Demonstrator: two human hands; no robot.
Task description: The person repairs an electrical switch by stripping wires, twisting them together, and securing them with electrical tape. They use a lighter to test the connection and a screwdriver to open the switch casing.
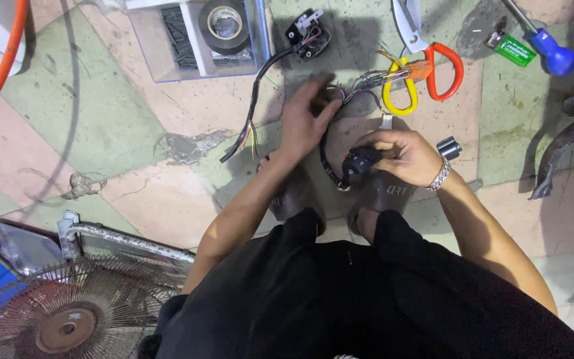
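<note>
Two bare hands work low over a tiled floor: right hand [403,154] pinches a black plastic switch housing [360,161]; left hand [303,123], fingers spread, reaches its multicoloured wire bundle [360,85] just beyond.

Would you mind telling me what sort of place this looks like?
Probably an informal repair workshop, worked on the floor: a cracked painted concrete floor, a wired switch unit, scissors, a tape roll and an old fan.
</note>
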